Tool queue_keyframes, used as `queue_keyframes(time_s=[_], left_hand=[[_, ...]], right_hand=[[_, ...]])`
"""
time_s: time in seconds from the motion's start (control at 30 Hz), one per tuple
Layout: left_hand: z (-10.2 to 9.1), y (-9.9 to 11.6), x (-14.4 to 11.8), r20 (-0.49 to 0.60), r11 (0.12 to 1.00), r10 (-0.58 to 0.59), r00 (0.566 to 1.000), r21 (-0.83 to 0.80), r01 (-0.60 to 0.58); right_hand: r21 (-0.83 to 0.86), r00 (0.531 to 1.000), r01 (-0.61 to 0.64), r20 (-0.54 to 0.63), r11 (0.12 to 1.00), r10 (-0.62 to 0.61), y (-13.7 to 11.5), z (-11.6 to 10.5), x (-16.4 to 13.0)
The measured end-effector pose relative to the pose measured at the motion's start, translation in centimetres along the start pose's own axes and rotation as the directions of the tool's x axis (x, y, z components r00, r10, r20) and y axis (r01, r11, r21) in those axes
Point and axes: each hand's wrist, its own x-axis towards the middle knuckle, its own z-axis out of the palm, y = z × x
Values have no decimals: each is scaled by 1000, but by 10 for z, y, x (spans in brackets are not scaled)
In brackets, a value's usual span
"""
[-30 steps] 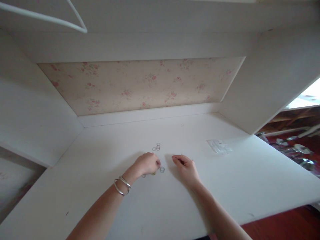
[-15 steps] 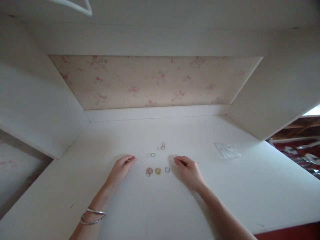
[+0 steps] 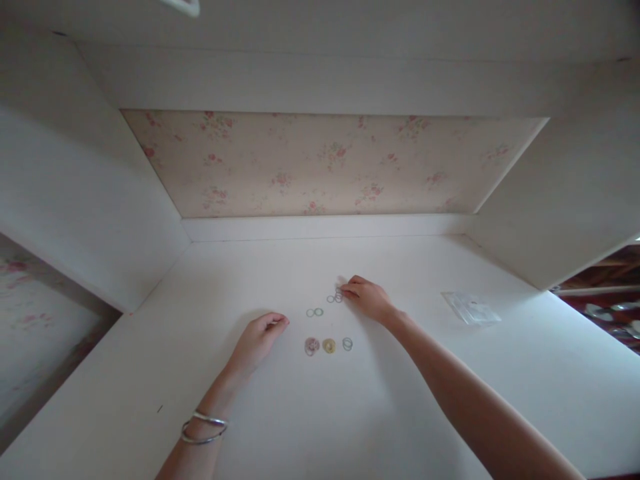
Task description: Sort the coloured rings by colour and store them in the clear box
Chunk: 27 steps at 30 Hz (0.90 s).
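on the white worktop (image 3: 320, 413) three small heaps of tiny rings sit in a row: a pink heap (image 3: 311, 345), a yellow heap (image 3: 329, 345) and a greenish heap (image 3: 347, 344). just behind them lies a green pair (image 3: 315, 312), and farther back a loose cluster (image 3: 334, 297) looks not yet sorted, so the sorting seems partly done. the right hand (image 3: 367, 297) has reached forward since half a second ago, its fingertips now touching that cluster; whether it grips a ring i cannot tell. the left hand (image 3: 260, 337) stays resting left of the heaps, loosely curled and holding nothing visible. a clear plastic bag (image 3: 470, 307) lies well apart to the right.
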Motion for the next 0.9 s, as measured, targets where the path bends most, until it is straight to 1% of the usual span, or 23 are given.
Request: queue_keyframes(time_s=[0.1, 0.2, 0.27, 0.33, 0.4, 0.5, 0.57, 0.67, 0.77, 0.83, 0.9], left_hand=[[0, -3, 3, 71, 999, 44, 997, -21, -43], [1, -7, 5, 94, 998, 59, 994, -33, -56], [1, -9, 6, 105, 997, 64, 992, -39, -60], [1, -11, 6, 110, 997, 68, 992, -40, -64], [0, -11, 6, 110, 997, 71, 991, -33, -67], [-1, -10, 6, 104, 997, 75, 992, -17, -74], [-1, -10, 6, 101, 997, 80, 992, -10, -79], [0, -9, 7, 99, 996, 86, 991, -12, -85], [0, -8, 6, 96, 996, 87, 992, -13, -86], [0, -8, 5, 95, 996, 84, 992, -10, -84], [0, -9, 4, 93, 996, 85, 992, -10, -84]], right_hand=[[-27, 999, 35, 18, 999, -34, 0, -1, 2], [-64, 997, 72, 39, 995, -69, -2, -2, 2], [-73, 997, 74, 30, 995, -72, -2, 0, 1], [-51, 999, 46, -27, 998, -47, -1, 2, -2], [10, 992, 7, -127, 1000, -6, 1, 3, -7], [132, 965, -2, -258, 991, 36, -1, 3, -26], [197, 957, 28, -287, 980, 30, -9, 2, -45], [257, 964, 73, -265, 964, -2, -26, 3, -79], [266, 975, 100, -220, 959, -41, -41, 8, -106], [245, 977, 115, -201, 963, -66, -45, 12, -115], [211, 976, 125, -199, 969, -83, -46, 15, -119]])
